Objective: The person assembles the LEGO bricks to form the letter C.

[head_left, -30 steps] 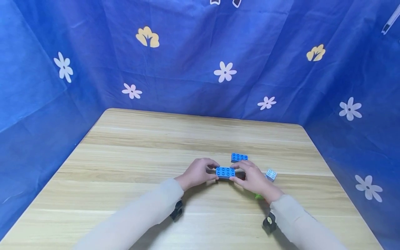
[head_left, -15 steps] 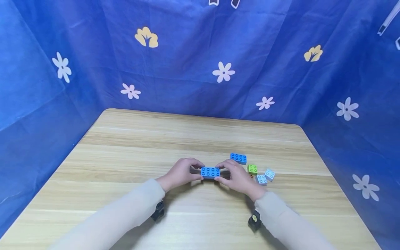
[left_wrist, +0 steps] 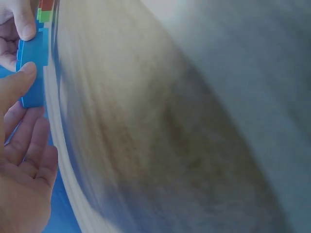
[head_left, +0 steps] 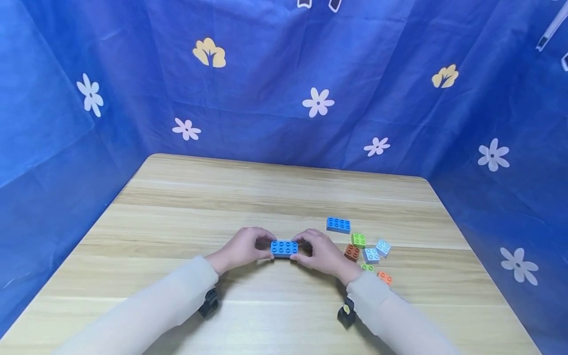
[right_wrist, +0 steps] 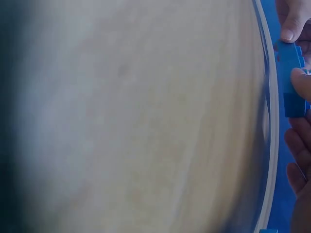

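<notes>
Between my two hands is a blue toy building brick [head_left: 284, 249] with two rows of studs facing up. My left hand [head_left: 243, 250] pinches its left end between thumb and fingers, and my right hand [head_left: 323, 252] pinches the right end the same way. In the left wrist view the blue brick [left_wrist: 33, 58] shows its long side, a thumb pressed on it near each end. The right wrist view has the same blue brick [right_wrist: 292, 82] at its right edge, again with both thumbs on it.
Right of my right hand lie a second blue brick [head_left: 338, 225], a lime green brick [head_left: 358, 240], a brown brick [head_left: 352, 252], two pale blue bricks [head_left: 371, 255], another green brick [head_left: 367, 267] and an orange brick [head_left: 385, 277], partly behind my sleeve. A blue cloth [head_left: 266, 98] hangs behind the wooden table [head_left: 199, 197].
Both hands have moved left with the blue brick, which is a little nearer to me now. The small loose bricks, at first mostly hidden by my right hand and arm, have come into view.
</notes>
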`<state>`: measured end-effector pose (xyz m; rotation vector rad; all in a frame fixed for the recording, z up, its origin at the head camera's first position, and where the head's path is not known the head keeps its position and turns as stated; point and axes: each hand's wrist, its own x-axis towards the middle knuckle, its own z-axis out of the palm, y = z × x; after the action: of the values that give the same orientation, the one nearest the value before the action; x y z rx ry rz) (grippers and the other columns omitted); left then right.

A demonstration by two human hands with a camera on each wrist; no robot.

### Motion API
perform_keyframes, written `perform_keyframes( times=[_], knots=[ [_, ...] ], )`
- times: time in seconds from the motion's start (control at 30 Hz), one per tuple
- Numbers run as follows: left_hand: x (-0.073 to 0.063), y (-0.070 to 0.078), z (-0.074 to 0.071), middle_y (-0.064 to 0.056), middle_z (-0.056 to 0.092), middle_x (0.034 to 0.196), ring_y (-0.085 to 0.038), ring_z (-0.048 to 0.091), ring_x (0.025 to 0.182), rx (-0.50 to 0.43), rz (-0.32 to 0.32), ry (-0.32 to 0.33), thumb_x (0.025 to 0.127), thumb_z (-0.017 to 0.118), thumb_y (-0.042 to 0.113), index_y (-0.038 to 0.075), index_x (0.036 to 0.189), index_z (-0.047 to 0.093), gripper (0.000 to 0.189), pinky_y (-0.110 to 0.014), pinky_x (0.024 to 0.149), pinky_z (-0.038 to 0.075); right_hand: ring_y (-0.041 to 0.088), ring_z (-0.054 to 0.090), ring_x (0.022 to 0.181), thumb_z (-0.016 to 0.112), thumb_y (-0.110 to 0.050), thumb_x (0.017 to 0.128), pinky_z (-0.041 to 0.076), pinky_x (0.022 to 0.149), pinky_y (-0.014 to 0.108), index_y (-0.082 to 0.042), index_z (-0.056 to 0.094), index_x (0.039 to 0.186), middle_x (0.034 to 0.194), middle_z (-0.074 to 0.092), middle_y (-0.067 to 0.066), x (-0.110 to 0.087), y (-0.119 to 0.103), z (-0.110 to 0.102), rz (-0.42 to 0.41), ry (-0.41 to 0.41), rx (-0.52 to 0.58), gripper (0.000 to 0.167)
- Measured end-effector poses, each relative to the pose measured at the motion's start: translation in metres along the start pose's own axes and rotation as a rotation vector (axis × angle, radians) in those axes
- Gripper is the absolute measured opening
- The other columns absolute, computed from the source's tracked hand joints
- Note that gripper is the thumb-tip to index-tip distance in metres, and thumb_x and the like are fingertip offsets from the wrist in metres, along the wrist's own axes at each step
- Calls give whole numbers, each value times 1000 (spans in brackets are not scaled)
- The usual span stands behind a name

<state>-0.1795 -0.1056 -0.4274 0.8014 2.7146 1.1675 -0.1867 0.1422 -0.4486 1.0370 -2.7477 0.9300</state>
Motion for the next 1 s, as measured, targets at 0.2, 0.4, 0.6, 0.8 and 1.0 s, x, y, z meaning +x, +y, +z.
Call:
perform_keyframes(
  times=[0.2, 0.4, 0.6, 0.8, 1.0],
  knots=[
    [-2, -8, -2, 2, 68, 93, -16, 62, 86, -14, -10, -28, 73, 82, 13, 6, 103, 69, 33, -35, 80, 52, 14, 57, 104, 78, -33, 79, 45, 96, 33, -12, 64, 112, 109, 63, -1, 3, -4, 4, 15, -9, 24, 41],
    [-3, -13, -3, 6, 66, 88, -14, 60, 82, -24, -24, -37, 73, 82, 13, 7, 102, 69, 32, -32, 77, 52, 13, 56, 105, 77, -35, 80, 44, 96, 31, -13, 64, 112, 109, 63, -2, 5, -4, 10, 36, -21, 45, 41],
    [-4, -15, -3, 7, 64, 85, -14, 59, 81, -27, -37, -38, 73, 82, 13, 8, 100, 70, 30, -32, 76, 51, 10, 57, 100, 78, -34, 79, 46, 93, 30, -13, 65, 111, 105, 63, -5, 5, -4, 14, 43, -4, 78, 40],
    [-5, -16, -2, 6, 64, 86, -14, 59, 81, -17, -32, -31, 71, 84, 14, 7, 99, 70, 32, -31, 75, 50, 9, 57, 100, 78, -33, 79, 45, 94, 30, -13, 65, 111, 104, 63, -6, 4, -2, 17, 56, 1, 95, 40],
    [-6, -19, 0, 6, 65, 88, -14, 59, 83, -18, -38, -18, 71, 84, 15, 8, 100, 71, 32, -32, 78, 50, 8, 57, 99, 79, -33, 77, 45, 94, 29, -15, 66, 109, 102, 63, -8, 4, 0, 21, 57, 23, 104, 39]
  ],
)
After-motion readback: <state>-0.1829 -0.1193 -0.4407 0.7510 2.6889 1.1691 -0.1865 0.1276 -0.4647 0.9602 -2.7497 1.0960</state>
